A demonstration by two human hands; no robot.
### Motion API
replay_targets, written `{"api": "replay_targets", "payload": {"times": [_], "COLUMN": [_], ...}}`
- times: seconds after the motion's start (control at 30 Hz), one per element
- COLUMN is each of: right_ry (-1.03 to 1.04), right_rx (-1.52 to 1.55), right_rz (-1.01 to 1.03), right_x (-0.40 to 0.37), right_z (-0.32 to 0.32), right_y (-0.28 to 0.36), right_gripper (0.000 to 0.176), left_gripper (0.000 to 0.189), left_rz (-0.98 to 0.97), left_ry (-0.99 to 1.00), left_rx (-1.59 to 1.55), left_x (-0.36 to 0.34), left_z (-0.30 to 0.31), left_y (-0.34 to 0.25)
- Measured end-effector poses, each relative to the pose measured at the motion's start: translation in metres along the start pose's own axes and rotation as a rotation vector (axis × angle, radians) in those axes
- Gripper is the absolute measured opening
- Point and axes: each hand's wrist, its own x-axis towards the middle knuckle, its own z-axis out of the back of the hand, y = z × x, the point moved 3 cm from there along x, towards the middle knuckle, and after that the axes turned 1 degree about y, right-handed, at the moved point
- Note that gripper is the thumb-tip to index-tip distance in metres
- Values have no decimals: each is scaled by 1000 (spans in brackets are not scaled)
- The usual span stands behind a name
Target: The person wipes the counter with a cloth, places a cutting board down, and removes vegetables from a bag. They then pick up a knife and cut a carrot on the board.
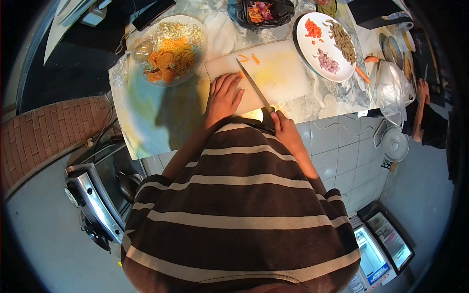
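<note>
My right hand [288, 132] is closed round the handle of a kitchen knife [255, 86], whose blade slants up and left over a white cutting board [286, 73]. On the board's left side rests my left hand [225, 95], its fingers bent and pressed down beside the blade. A bit of orange carrot [241, 74] shows at its fingertips; how much lies under them is hidden. Thin carrot strips [255, 59] lie on the board just past the knife tip.
Left of the board stands a plate [201, 53] with shredded vegetables and carrot slices. A white oval plate [325, 46] holds chopped piles on the right. A black plastic bag [239, 14] with peelings sits behind. Carrots [362, 74] and a clear bag [392, 90] lie far right, near another person's hand [423, 91].
</note>
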Motion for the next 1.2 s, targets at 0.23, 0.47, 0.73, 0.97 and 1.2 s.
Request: {"api": "replay_targets", "payload": {"times": [0.23, 0.47, 0.73, 0.97, 1.2], "right_ry": [-8, -63, -70, -69, 6], "right_rx": [-79, -101, -119, -171, -170], "right_rz": [26, 100, 123, 105, 37], "right_x": [1, 2, 3, 4, 4], "right_z": [3, 3, 0, -2, -5], "right_y": [6, 6, 3, 4, 6], "right_gripper": [40, 36, 34, 35, 33], "left_gripper": [37, 39, 39, 38, 35], "left_rz": [-12, -10, -20, -5, 78], "left_ry": [2, 12, 2, -10, -120], "left_rx": [5, 18, 8, 5, -73], "left_x": [0, -3, -2, 0, 58], "left_z": [1, -2, -2, 0, 35], "left_y": [-2, 1, 1, -1, -4]}}
